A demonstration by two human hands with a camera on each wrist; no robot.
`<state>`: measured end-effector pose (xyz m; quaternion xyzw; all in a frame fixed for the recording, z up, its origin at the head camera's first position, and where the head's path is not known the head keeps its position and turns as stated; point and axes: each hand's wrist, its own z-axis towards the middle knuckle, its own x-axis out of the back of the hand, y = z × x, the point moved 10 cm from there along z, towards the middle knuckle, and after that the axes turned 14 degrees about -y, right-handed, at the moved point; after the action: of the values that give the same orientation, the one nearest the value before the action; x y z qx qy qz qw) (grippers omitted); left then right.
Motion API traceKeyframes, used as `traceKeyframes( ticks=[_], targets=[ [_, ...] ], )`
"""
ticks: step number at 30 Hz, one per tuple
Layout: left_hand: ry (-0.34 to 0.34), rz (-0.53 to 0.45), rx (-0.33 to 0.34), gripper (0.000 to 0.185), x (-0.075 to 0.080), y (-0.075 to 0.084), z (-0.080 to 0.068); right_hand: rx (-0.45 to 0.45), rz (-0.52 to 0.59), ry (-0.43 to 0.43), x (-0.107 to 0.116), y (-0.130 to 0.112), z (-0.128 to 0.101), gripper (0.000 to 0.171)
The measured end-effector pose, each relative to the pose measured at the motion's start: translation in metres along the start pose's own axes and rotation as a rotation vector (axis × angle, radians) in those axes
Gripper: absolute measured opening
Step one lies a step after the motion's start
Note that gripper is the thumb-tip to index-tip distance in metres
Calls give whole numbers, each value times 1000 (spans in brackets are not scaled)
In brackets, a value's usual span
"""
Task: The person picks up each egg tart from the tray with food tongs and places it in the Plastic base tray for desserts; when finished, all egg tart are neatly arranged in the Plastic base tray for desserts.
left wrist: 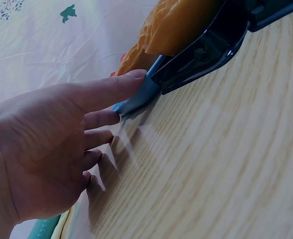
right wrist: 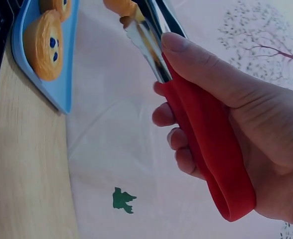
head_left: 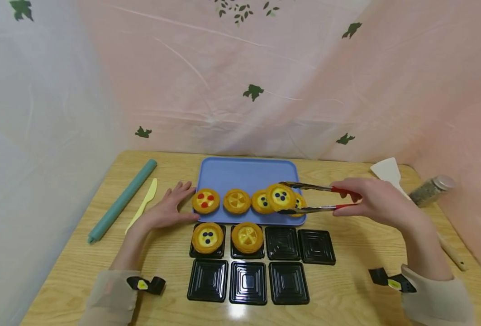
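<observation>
My right hand [head_left: 380, 202] grips red-handled metal tongs [right wrist: 206, 124], whose tips pinch an egg tart with blue dots [head_left: 281, 197] above the blue tray [head_left: 246, 171]. Beneath it, two more blue-dotted tarts partly show on the tray, the right one [right wrist: 46, 47] near the corner. A red-dotted tart [head_left: 206, 201] and a tart with yellow wedges [head_left: 237, 201] sit at the tray's left and middle. At the tray's left edge lies my left hand [head_left: 170, 207], fingers spread; its thumb [left wrist: 116, 90] meets the rim in the left wrist view.
Black square trays stand in two rows before the blue tray; two hold a blue-dotted tart [head_left: 207, 238] and a wedge-topped tart [head_left: 247, 237]. A teal rolling pin [head_left: 122, 201] and yellow knife [head_left: 144, 203] lie left. A white spatula [head_left: 388, 172] and a shaker jar [head_left: 431, 191] lie right.
</observation>
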<state>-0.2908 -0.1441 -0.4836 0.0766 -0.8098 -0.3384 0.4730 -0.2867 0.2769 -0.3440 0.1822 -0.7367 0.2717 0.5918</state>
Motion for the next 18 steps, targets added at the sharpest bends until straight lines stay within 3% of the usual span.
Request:
traceKeyframes(
  ticks=[6, 18],
  targets=[
    [-4, 3, 5, 94, -1, 1, 1, 40, -3, 28, -14, -10, -15, 48],
    [-8, -3, 6, 94, 1, 1, 1, -4, 102, -132, -41, -4, -16, 48]
  ],
)
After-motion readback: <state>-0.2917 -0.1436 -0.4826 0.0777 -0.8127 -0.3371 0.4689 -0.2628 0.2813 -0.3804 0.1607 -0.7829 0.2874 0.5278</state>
